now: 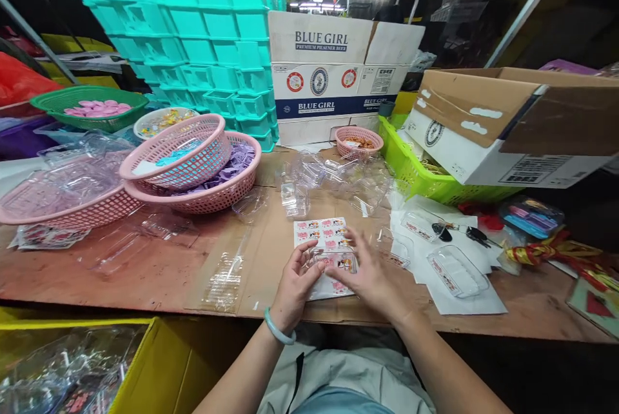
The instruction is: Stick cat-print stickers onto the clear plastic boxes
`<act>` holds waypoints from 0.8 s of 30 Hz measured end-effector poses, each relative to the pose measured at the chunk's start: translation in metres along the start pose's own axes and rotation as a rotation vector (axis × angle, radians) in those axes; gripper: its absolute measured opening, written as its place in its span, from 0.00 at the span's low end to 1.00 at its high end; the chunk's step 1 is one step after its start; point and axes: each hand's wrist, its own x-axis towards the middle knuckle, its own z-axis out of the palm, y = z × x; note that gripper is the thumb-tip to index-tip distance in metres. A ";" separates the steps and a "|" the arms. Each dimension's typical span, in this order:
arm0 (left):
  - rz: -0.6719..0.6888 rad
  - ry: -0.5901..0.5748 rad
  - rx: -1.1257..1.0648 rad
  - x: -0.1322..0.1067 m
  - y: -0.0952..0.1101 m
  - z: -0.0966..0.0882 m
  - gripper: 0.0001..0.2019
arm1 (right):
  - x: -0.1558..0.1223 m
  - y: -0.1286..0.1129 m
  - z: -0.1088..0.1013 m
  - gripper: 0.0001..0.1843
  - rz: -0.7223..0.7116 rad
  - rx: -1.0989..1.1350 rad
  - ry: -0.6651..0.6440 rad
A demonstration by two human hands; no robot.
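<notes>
My left hand (297, 276), with a pale green bangle at the wrist, has its fingers and thumb curled on the left end of a small clear plastic box (341, 264). The box is over a sheet of cow and pig stickers (309, 228), whose printing shows through it. My right hand (370, 275) is at the box's right side, fingers spread and thumb stretched toward the front edge. Whether its thumb touches the box I cannot tell. The sheet lies on flattened cardboard (261, 259), partly covered by both hands.
Loose clear plastic boxes (333, 172) lie behind the sheet. Pink baskets (193, 191) stand at the left, a lime-green basket (435, 185) and an open carton (488, 137) at the right. White papers (469, 298) bear another clear box. Turquoise bins (207, 46) are stacked behind.
</notes>
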 end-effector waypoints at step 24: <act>0.318 0.477 1.181 0.069 0.038 -0.077 0.09 | 0.051 0.060 -0.059 0.15 -0.323 -0.517 0.255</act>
